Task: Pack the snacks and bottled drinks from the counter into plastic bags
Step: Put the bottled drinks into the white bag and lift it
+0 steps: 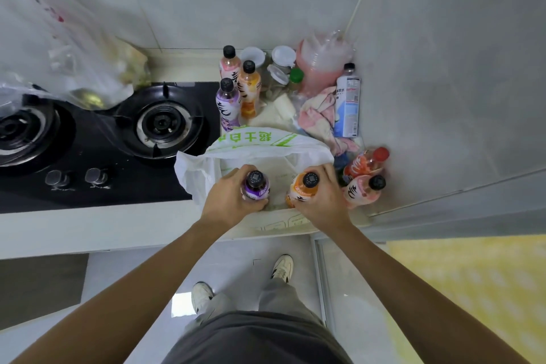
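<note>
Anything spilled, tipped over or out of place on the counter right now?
No spill shows. One oddity: a clear plastic bag with contents sits over the gas stove, partly over a burner. A pink-and-white cloth lies crumpled among the bottles. The white-and-blue bottle appears to lean toward the wall.

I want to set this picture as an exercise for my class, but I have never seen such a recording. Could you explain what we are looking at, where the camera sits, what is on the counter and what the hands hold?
There is no machine here: a person works with two bare hands. The one picture comes from a wide-angle camera on the person's head, looking down, so you also see their legs and shoes on the floor.

The left hand grips a purple bottle; the right hand grips an orange bottle. Both are held over an open white bag with green print, lying on the counter.

Behind the bag stand three more bottles, some jars, a crumpled cloth and a white bottle. Beside the right hand are a red bottle and a pink bottle. To the left is a gas stove.
</note>
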`<state>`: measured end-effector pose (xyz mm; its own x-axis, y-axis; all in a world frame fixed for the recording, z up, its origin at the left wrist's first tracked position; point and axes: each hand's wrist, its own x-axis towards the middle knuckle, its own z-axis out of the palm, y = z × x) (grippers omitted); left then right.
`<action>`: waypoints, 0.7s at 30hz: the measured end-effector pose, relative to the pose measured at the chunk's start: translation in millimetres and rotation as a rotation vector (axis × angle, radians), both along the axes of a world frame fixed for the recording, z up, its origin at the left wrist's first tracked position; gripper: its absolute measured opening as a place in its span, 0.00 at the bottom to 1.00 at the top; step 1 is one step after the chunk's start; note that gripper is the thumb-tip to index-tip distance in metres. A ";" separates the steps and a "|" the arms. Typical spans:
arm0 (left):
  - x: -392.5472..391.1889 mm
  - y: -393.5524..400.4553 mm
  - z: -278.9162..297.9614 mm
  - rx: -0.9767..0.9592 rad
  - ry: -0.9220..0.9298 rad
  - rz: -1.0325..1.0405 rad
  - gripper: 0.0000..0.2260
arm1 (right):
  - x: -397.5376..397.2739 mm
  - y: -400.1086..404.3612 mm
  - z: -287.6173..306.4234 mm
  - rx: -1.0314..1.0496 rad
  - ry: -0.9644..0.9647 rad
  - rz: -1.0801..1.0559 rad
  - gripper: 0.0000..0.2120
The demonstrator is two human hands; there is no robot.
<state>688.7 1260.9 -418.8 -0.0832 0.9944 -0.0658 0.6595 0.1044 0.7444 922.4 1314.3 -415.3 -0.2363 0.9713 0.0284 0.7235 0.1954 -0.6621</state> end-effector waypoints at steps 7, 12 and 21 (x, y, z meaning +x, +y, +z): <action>-4.8 2.1 2.7 -0.017 0.051 0.039 0.26 | -19.1 14.2 5.3 0.001 0.014 0.104 0.31; -6.2 -9.2 0.8 -0.024 0.065 0.026 0.27 | -25.0 1.5 -5.0 -0.025 0.016 0.151 0.32; -7.2 -27.2 1.0 -0.017 0.071 -0.037 0.27 | -26.9 -20.1 -1.8 -0.067 -0.004 0.161 0.32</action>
<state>681.4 1233.6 -417.8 -0.0510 0.9956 -0.0784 0.7140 0.0913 0.6942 895.6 1294.2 -417.1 -0.3887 0.9206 -0.0365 0.6889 0.2640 -0.6751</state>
